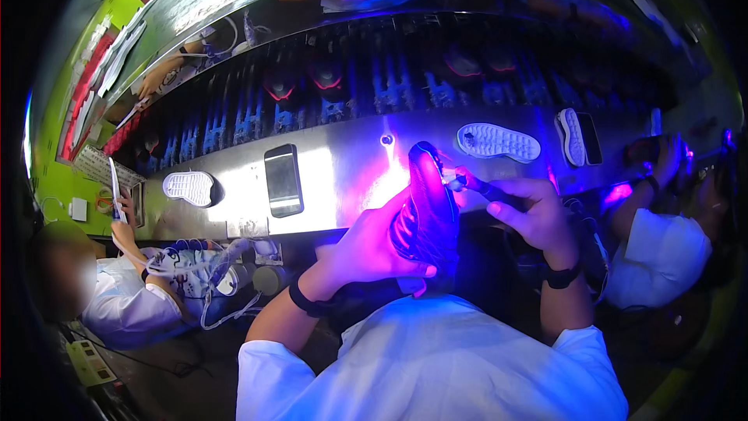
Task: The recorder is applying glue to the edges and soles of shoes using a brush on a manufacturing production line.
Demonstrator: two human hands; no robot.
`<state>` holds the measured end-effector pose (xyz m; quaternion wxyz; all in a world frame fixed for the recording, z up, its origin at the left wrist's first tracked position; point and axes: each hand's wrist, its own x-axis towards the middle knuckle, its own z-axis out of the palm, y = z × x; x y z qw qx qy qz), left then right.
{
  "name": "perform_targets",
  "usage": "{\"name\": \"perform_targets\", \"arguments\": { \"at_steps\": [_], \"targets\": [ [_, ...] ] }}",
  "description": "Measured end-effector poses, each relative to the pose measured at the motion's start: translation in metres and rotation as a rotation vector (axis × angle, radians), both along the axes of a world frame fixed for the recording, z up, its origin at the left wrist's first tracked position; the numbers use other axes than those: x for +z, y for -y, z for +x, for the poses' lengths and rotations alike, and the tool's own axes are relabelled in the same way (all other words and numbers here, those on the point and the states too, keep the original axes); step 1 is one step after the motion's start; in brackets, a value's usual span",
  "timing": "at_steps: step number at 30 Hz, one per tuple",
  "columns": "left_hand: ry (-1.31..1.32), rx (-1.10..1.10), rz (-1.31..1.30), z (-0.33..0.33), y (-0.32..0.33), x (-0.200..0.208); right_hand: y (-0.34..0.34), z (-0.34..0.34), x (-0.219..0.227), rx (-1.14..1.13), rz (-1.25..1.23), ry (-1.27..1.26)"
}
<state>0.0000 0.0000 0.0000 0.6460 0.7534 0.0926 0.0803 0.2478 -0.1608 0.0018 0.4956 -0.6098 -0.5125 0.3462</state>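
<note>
Tilted toe-up over the bench's near edge is a dark shoe upper [427, 214], lit purple and pink. My left hand [366, 242] is wrapped round its left side and heel end. From the right, my right hand [534, 214] is closed on a slim, dark-handled brush [485, 189]. The brush's tip meets or nearly meets the upper's right edge near the toe; glare blurs the contact. A white shoe sole [499, 143] lies beyond my right hand.
A phone [284, 181] and another white sole [189, 189] lie left on the metal bench [327, 136]. Farther right are a sole [571, 137] and phone [592, 139]. Behind runs a dark slatted rack [389, 86] bearing shoes. Co-workers sit left [132, 304] and right [658, 257].
</note>
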Motion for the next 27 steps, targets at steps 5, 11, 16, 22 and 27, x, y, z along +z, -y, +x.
{"name": "perform_targets", "arguments": {
  "at_steps": [5,11,16,22,27],
  "targets": [
    [-0.075,0.070,-0.268,0.004,0.016,-0.002,0.018,-0.002,-0.011,-0.036,-0.126,-0.018],
    [-0.131,0.112,-0.554,0.014,0.014,-0.028,0.018,0.009,-0.032,-0.033,-0.129,0.072],
    [-0.132,0.160,-0.645,0.013,0.014,-0.034,0.026,-0.002,-0.055,-0.074,-0.222,-0.120],
    [-0.225,0.295,-0.558,-0.001,0.008,-0.026,0.067,-0.005,-0.042,0.019,-0.333,-0.231],
    [-0.122,0.263,-0.669,-0.003,0.015,-0.024,0.040,-0.011,-0.027,0.010,-0.385,-0.287]
  ]
}}
